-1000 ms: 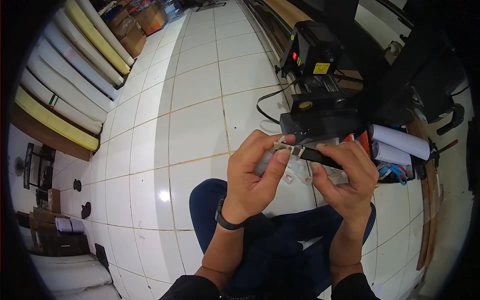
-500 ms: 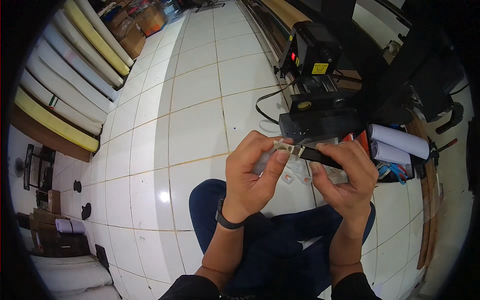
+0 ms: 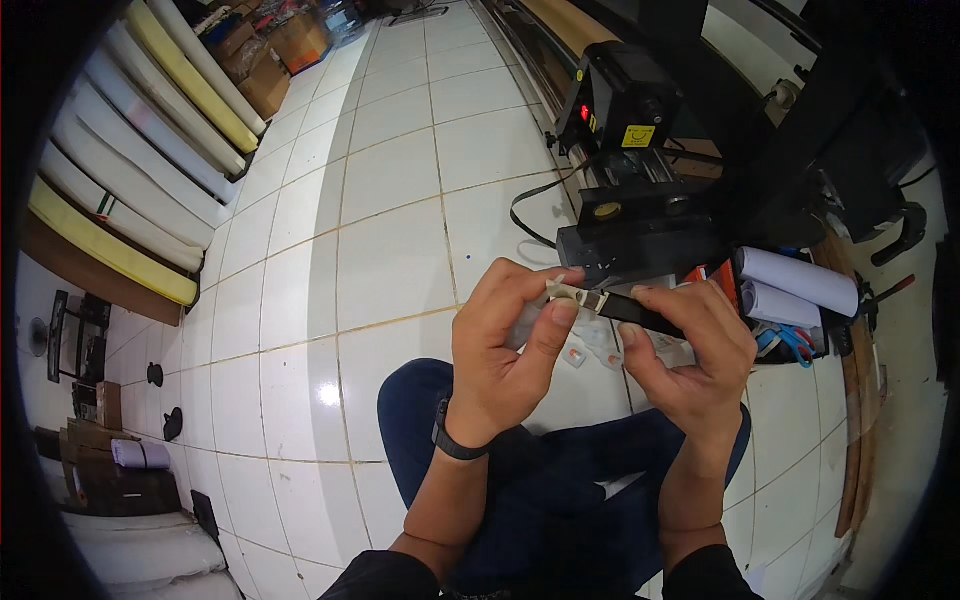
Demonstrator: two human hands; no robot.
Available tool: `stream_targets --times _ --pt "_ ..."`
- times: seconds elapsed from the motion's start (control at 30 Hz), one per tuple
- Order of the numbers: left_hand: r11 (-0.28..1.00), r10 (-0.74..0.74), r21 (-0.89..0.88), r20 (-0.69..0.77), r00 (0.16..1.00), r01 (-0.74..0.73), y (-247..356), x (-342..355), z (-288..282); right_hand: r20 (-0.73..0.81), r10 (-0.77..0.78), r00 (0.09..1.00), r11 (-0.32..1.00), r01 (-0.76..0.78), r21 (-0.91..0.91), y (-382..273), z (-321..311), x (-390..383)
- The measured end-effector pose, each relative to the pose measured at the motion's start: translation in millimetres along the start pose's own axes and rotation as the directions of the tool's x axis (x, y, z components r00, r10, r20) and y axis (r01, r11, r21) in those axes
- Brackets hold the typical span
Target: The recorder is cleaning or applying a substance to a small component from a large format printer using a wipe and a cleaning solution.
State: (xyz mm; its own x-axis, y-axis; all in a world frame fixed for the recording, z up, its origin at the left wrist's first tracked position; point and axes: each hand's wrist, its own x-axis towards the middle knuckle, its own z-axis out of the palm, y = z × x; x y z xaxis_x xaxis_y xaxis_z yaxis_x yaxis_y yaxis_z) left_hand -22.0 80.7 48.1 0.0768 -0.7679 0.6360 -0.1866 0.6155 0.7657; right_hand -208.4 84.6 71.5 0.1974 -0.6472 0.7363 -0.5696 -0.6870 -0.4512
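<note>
My left hand [image 3: 510, 350] pinches a small cream-coloured piece [image 3: 566, 292] between thumb and index finger. In my right hand [image 3: 690, 350] is a slim black bar-shaped tool [image 3: 645, 315], gripped by thumb and fingers. Its lighter, metal-looking end meets the cream piece between the two hands, but I cannot tell exactly how they join. Beneath the hands, small clear plastic packets [image 3: 574, 355] with orange bits lie on the white tiled floor [image 3: 390, 260], partly covered by my fingers.
A black machine [image 3: 640, 230] with a red light stands ahead to the right. White paper rolls [image 3: 800, 282] and blue-handled scissors [image 3: 795, 345] sit in a box at right. Tall white and yellow rolls [image 3: 150, 150] line the left; cardboard boxes [image 3: 298, 40] stand at the far end.
Both hands hold almost the same place and grip. My left index finger has shifted very slightly at the cream piece.
</note>
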Motion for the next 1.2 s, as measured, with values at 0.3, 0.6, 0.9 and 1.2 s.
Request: stream_targets --times 0.3,0.6,0.9,1.2 --pt "0.996 -0.056 0.076 0.019 0.998 0.055 2.5 -2.1 -5.1 -0.018 -0.006 1.0 1.0 0.006 -0.005 0.0 1.9 0.2" --pt "0.999 -0.03 0.033 0.018 0.999 0.03 0.7 0.8 2.4 -0.005 0.005 1.0 1.0 -0.005 -0.029 1.8 -0.3 -1.4" --pt "0.998 -0.023 0.051 -0.018 1.0 0.024 -1.4 -4.6 -2.6 -0.03 -0.023 0.999 0.999 0.022 -0.03 0.8 1.8 -0.5" --pt "0.977 -0.197 -0.079 -0.011 0.98 0.196 9.2 -6.5 3.3 -0.03 -0.022 0.999 1.0 0.021 -0.019 3.1 4.1 -1.4"
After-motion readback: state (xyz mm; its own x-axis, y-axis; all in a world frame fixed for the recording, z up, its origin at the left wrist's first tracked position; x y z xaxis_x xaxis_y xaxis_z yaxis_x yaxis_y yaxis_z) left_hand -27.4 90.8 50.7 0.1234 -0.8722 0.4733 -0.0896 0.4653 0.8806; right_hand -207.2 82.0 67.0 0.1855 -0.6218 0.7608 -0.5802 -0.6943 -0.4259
